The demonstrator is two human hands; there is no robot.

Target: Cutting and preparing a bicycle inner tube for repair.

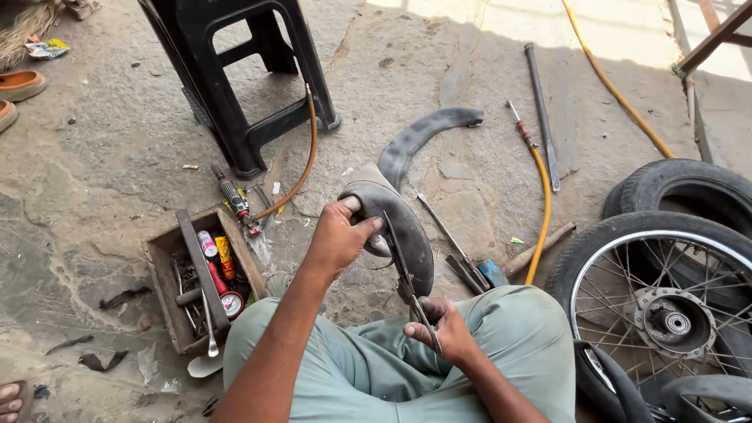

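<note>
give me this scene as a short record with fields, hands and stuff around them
left hand: grips the folded black inner tube
right hand: holds scissors, blades against the tube
posture: seated, knees in green trousers
left side: wooden toolbox with small tools
right side: spoked wheel, tyre
ground: yellow hose, black plastic stool

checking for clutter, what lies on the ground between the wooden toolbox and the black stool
In the head view, a red-handled tool on an orange hose lies between toolbox and stool.
</note>
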